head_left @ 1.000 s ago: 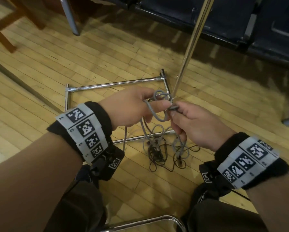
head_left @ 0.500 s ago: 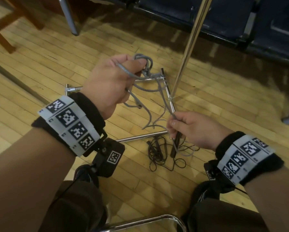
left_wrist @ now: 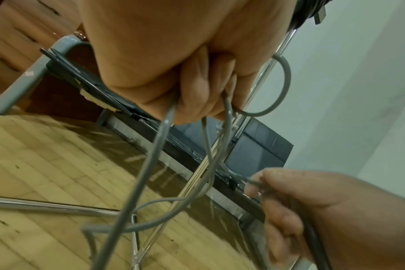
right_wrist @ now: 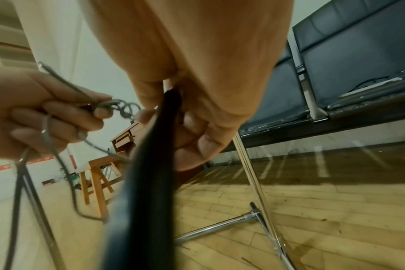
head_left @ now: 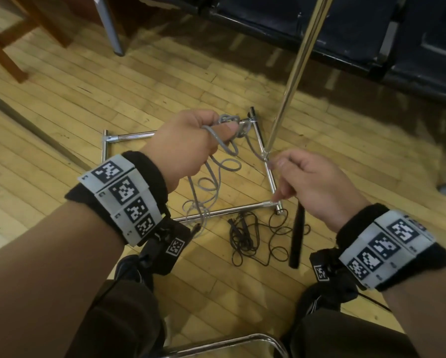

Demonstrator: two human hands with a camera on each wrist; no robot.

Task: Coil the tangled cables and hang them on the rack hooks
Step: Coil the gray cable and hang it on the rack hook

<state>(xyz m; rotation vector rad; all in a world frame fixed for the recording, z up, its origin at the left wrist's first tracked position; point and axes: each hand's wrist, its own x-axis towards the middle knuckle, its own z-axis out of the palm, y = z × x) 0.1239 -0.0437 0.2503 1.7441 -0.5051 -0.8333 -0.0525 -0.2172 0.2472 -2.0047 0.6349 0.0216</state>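
A: What's taking up the floor?

B: One chrome rack (head_left: 266, 177), its square base lying on the boards and its pole rising between the hands. No hooks are showing in these views.

A: And the hands?

B: The left hand (head_left: 188, 148) is staying raised, fingers curled tight around several loops of the grey cable (head_left: 211, 177), likely keeping the coil gathered while the slack is trailing to the floor. The right hand (head_left: 317, 187) is closing its fingers around a black handle (head_left: 297, 236), which is hanging down from the fist, perhaps to pull it free of the tangle.

A: How many cables?

B: Two, I'm counting: the grey one, and one thin black cable (head_left: 255, 239) sitting tangled on the floor beside the rack base.
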